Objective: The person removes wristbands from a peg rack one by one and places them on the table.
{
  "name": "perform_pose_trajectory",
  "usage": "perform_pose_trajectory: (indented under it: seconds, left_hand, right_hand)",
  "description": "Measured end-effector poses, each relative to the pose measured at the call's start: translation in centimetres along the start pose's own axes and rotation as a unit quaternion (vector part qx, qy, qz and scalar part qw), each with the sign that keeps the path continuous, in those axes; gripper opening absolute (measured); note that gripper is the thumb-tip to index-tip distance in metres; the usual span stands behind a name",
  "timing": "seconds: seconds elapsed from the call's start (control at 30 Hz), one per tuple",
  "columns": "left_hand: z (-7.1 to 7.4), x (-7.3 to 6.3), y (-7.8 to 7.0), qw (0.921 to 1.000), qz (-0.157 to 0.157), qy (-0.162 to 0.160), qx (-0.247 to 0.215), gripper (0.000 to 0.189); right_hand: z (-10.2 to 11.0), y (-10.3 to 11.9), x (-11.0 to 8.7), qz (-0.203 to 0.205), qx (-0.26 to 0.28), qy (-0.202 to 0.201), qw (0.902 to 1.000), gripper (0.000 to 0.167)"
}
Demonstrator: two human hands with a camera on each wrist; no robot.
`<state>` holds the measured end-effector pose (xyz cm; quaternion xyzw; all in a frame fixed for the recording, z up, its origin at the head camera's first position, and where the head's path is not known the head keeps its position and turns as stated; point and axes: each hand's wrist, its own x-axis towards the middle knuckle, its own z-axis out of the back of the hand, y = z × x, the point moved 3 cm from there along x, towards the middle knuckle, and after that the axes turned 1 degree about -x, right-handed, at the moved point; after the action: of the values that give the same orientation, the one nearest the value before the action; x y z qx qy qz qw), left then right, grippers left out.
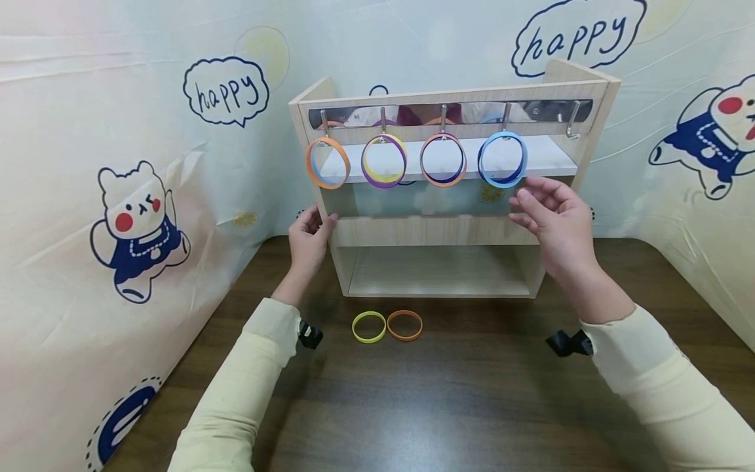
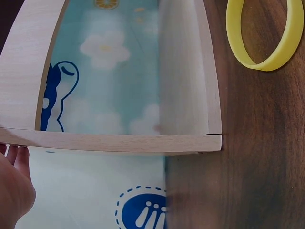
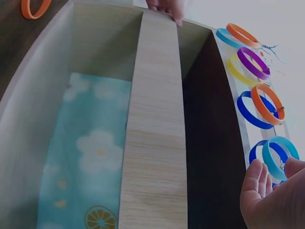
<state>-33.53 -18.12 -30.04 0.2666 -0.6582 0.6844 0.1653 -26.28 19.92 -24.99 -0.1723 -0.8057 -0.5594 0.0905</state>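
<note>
A pale wooden shelf (image 1: 436, 231) stands on the table with silicone wristbands hung along its front hooks. My left hand (image 1: 309, 242) grips its left side panel, thumb at the front edge. From left, the hooks bear an orange wristband (image 1: 330, 187) with light blue behind, a purple wristband (image 1: 383, 185) with a yellow one, an orange wristband (image 1: 444, 184) with a dark blue one, and a light blue wristband (image 1: 501, 185) with dark blue behind. Just below and right of the light blue one is my right hand (image 1: 557, 223), fingers loosely bent, thumb apart, holding nothing.
A yellow wristband (image 1: 369, 341) and an orange wristband (image 1: 405, 339) lie on the brown table (image 1: 425, 406) before the shelf. At the far right of the metal rail, one hook (image 1: 571, 121) bears no wristband. Printed cloth (image 1: 141, 52) surrounds the table behind and at the sides.
</note>
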Motion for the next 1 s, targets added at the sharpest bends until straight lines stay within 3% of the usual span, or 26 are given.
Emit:
perform_pose_trajectory:
  seconds: [0.3, 0.57, 0.8, 1.0]
  left_hand:
    - [0.1, 0.0, 0.2, 1.0000, -0.005, -0.002, 0.002, 0.035]
    - [0.4, 1.0, 3.2, 0.9997, -0.016, -0.016, -0.010, 0.039]
    - [0.5, 0.9, 3.4, 0.9996, -0.015, -0.022, -0.014, 0.034]
    - [0.4, 0.9, 3.3, 0.9997, -0.018, -0.015, -0.008, 0.038]
  right_hand:
    - [-0.5, 0.4, 0.8, 0.004, 0.031, -0.005, 0.9995, 0.032]
    - [-0.7, 0.5, 1.3, -0.010, 0.033, -0.013, 0.9993, 0.031]
    - [-1.1, 0.6, 1.3, -0.015, 0.001, -0.020, 0.9997, 0.038]
    - [-1.3, 0.6, 1.5, -0.012, 0.005, -0.024, 0.9996, 0.039]
